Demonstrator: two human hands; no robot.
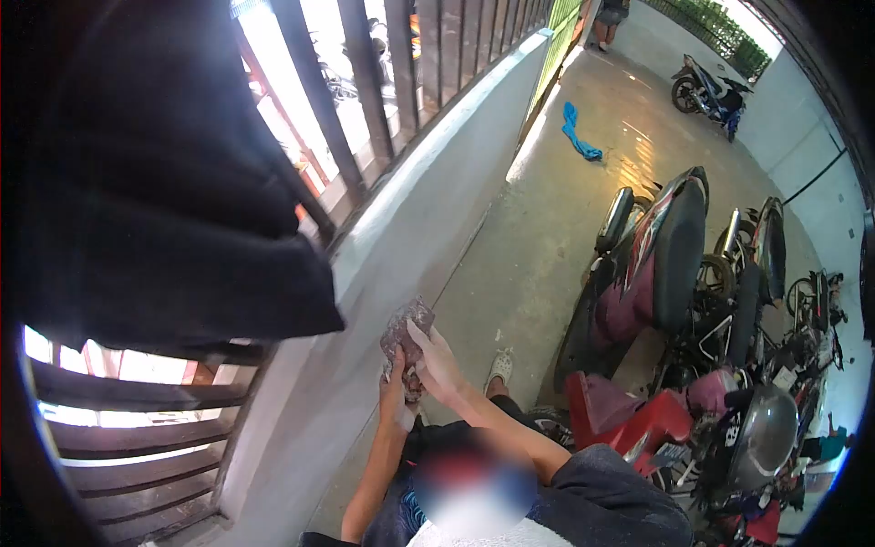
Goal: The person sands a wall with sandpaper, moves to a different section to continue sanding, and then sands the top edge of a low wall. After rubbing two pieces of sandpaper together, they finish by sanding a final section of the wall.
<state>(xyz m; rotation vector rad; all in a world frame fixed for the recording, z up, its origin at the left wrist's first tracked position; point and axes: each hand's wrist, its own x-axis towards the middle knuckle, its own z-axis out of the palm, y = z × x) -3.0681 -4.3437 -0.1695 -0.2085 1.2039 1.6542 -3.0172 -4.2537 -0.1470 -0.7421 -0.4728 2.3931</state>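
A rough, grey-brown lump like a stone or wadded cloth (406, 326) is held up between both hands, close to the low white wall. My left hand (394, 394) grips it from the lower left, its fingers pressed on the lump. My right hand (436, 365) wraps round its right side. Whitish dust marks the skin of both hands. What the lump is made of cannot be told for certain.
A white wall (410, 219) with dark metal bars runs along the left. Dark cloth (182, 228) hangs at upper left. Several motorbikes, one with a black seat (682, 251), stand at the right. Blue cloth (578, 137) lies on the floor. Another person (609, 23) stands far back.
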